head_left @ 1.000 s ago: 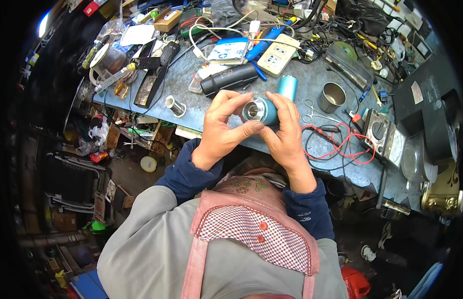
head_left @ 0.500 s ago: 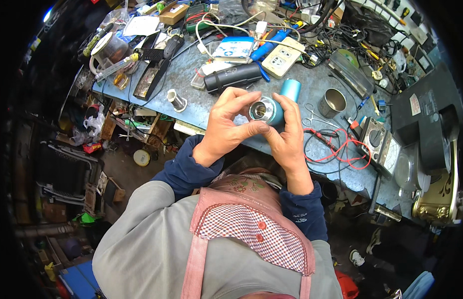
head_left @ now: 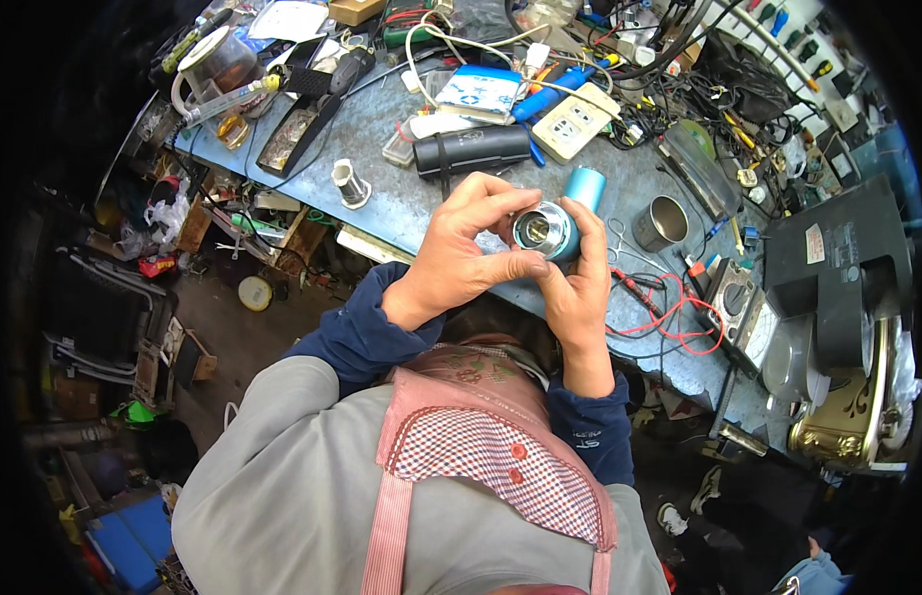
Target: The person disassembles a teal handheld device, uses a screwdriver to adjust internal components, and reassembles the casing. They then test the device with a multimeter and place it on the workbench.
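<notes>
Held between both hands above the bench's near edge is a teal cylinder (head_left: 568, 246) with a shiny metal ring (head_left: 541, 229) round its open end. The ring tilts up toward me, and small parts inside it are too fine to name. My left hand (head_left: 466, 243) pinches the ring's left side with thumb and fingertips. My right hand (head_left: 580, 288) wraps round the cylinder's right side, its thumb meeting the left thumb at the near rim. Just behind, a teal tube (head_left: 586, 186) shows; whether it joins the held piece, I cannot tell. A silver hollow fitting (head_left: 350, 184) stands to the left.
Right of my hands are a metal cup (head_left: 661, 223), scissor-like clamps (head_left: 620, 238), red and black test leads (head_left: 669, 322) and an analogue meter (head_left: 741, 297). Behind lie a black cylindrical case (head_left: 471, 151) and a socket strip (head_left: 574, 121). Tangled cables crowd the back.
The whole view has shifted slightly. Both hands keep their hold on the teal cylinder, whose open end has turned a little, with the metal ring now showing more fully.
</notes>
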The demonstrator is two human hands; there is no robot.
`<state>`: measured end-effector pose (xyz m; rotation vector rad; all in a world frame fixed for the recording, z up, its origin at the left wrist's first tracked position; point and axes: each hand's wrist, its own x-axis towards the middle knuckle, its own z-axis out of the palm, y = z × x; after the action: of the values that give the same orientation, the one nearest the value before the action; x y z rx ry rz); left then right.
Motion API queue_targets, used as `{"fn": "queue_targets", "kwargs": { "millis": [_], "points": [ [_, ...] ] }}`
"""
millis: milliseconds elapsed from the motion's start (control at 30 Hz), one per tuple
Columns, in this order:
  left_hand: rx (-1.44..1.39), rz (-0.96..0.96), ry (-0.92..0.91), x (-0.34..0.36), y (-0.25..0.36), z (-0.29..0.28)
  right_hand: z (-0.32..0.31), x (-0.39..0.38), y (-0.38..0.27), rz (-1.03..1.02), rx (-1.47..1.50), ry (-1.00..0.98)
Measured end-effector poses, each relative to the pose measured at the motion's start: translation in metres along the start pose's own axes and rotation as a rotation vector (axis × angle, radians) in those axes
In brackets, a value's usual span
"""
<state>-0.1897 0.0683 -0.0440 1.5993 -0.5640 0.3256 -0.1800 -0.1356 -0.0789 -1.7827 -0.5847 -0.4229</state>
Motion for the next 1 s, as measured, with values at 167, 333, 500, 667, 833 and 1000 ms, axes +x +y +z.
{"fn": "queue_targets", "kwargs": {
  "millis": [167, 333, 500, 667, 833, 1000],
  "points": [
    [0.002, 0.044, 0.044, 0.002, 0.001, 0.004, 0.0, -0.003, 0.005, 0.048, 0.089, -0.008],
    [0.045, -0.017, 0.046, 0.0, 0.006, 0.003, 0.002, -0.003, 0.0, 0.063, 0.095, 0.03],
    [0.087, -0.041, 0.078, -0.005, 0.008, 0.006, 0.003, 0.0, -0.003, 0.0, 0.0, 0.025],
    [0.02, -0.117, 0.108, -0.008, 0.012, 0.008, 0.003, 0.003, -0.014, -0.008, -0.058, 0.022],
    [0.09, -0.167, 0.1, -0.006, 0.023, 0.003, 0.008, 0.003, -0.015, -0.061, -0.101, 0.061],
    [0.105, -0.238, 0.036, -0.002, 0.036, -0.002, 0.007, 0.003, -0.014, -0.096, -0.141, 0.073]
  ]
}}
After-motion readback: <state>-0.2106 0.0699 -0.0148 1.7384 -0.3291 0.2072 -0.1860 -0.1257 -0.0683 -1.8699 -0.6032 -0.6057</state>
